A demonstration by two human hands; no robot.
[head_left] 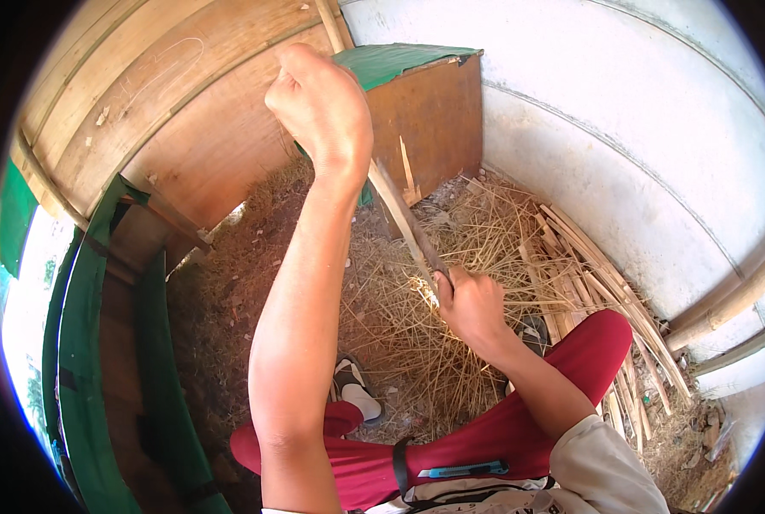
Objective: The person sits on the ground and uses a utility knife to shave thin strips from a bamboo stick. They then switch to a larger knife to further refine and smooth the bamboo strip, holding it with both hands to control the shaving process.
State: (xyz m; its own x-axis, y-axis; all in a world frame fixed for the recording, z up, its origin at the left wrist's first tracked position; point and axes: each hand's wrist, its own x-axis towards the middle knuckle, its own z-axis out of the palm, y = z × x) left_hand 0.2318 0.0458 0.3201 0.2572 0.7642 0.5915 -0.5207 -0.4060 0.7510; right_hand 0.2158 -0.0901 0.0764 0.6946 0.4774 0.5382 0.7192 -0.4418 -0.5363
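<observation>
My left hand is raised high in front of me, its fingers curled into a fist. Whatever it holds is hidden by the hand itself. Lower and to the right, my right hand is closed around the near end of a long, narrow bamboo strip. One side of the strip is pale and the other dark brown; I cannot tell whether a blade lies along it. Its far end passes behind my left wrist. Pale curled shavings hang beside my right thumb. A blue utility knife rests on my lap.
Split bamboo strips lie piled along the white wall at right. Thin shavings cover the ground before me. A brown box with a green top stands at the back corner. Green-covered boards line the left side.
</observation>
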